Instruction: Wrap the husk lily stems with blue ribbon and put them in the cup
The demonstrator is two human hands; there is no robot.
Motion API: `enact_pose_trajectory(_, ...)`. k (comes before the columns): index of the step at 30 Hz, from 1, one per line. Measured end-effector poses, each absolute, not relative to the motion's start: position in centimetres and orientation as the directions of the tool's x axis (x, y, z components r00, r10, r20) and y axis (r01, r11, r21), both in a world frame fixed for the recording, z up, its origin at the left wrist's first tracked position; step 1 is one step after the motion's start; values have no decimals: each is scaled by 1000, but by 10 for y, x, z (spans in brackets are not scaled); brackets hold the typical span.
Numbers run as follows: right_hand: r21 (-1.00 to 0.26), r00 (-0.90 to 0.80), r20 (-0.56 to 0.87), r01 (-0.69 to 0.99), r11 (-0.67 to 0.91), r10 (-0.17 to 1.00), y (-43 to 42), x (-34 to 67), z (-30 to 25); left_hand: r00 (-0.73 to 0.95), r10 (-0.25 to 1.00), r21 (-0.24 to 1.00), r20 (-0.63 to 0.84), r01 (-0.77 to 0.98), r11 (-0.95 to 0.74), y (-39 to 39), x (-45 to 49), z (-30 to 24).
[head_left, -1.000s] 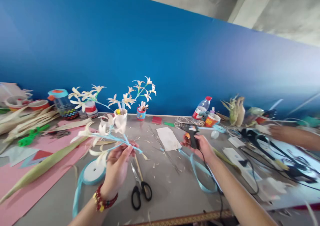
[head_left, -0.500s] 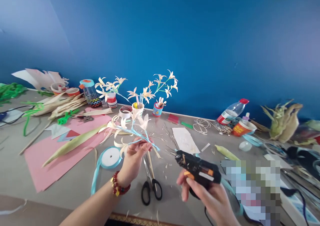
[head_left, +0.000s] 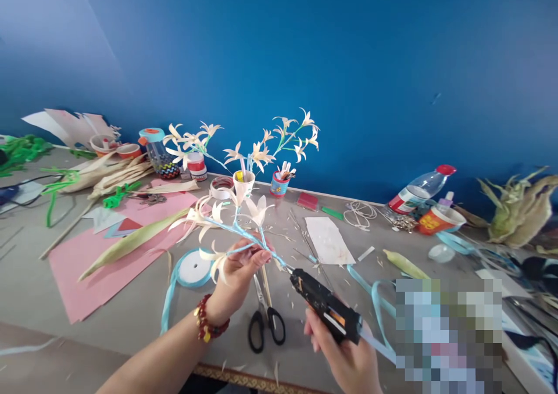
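Note:
My left hand [head_left: 244,265] is closed round the blue-wrapped stem of a spray of cream artificial flowers [head_left: 257,210], whose blooms fan out up and to the left. In my right hand [head_left: 340,347] is a black hot glue gun [head_left: 325,304], a clear glue stick [head_left: 378,347] sticking out of its back. Its nozzle meets, or nearly meets, the stem's lower end; I cannot tell if they touch. Beneath my left hand lie black-handled scissors [head_left: 265,324] and a thin stick. A roll of light blue ribbon [head_left: 195,268] rests left of that hand.
Finished flower sprays stand in a white cup [head_left: 243,186] at the back. Pink paper [head_left: 100,278] and corn husks [head_left: 131,246] cover the left. To the right are a white sheet [head_left: 330,241], a plastic bottle [head_left: 421,190], an orange cup [head_left: 440,217] and loose blue ribbon [head_left: 379,307].
The glue gun has moved left and turned, bringing its nozzle to the end of the stem. My left hand keeps its hold on the flower spray. The view has shifted slightly.

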State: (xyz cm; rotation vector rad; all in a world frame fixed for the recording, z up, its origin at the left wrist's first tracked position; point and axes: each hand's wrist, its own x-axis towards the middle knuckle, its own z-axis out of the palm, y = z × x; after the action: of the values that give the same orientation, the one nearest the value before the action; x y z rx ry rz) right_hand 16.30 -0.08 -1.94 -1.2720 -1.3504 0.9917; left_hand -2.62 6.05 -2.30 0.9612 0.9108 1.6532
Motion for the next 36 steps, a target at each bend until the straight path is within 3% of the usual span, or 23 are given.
enact_pose_trajectory(5, -979, -16, 122, 163, 123, 992, 0, 164, -20, -163, 975, 913, 153, -354, -203, 61, -29, -22)
enact_pose_trajectory(8, -987, 42, 115, 120, 110, 992, -3, 163, -15, -182, 977, 908, 106, -382, -170, 61, -29, -22)
enact_pose_trajectory(15, -970, -1, 112, 218, 110, 994, -12, 163, -9, -170, 982, 905, 86, -398, -148, 62, -28, -21)
enact_pose_trajectory(20, -974, 0, 104, 201, 102, 995, -13, 162, -3, -156, 985, 898, 73, -419, -133, 60, -28, -22)
enact_pose_trajectory(36, -940, -51, 138, 309, 147, 989, -13, 166, 2, -71, 983, 894, 169, -409, -183, 57, -30, -23)
